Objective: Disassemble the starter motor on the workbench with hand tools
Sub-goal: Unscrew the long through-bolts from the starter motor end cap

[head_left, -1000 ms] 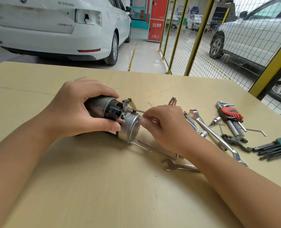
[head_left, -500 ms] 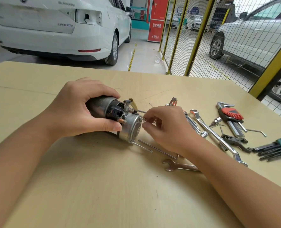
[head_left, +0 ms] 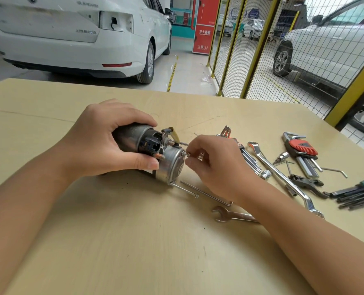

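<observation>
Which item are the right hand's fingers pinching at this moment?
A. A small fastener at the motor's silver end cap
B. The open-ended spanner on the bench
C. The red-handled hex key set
A: the right hand pinches a small fastener at the silver end cap of the starter motor, while the open-ended spanner and red-handled hex key set lie untouched.

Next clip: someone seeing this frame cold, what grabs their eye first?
The starter motor at the workbench's centre, gripped by the left hand while the right hand pinches a small fastener at its silver end cap. Then the hand tools spread to the right, notably the red-handled hex key set, and the white car parked beyond the bench.
</observation>
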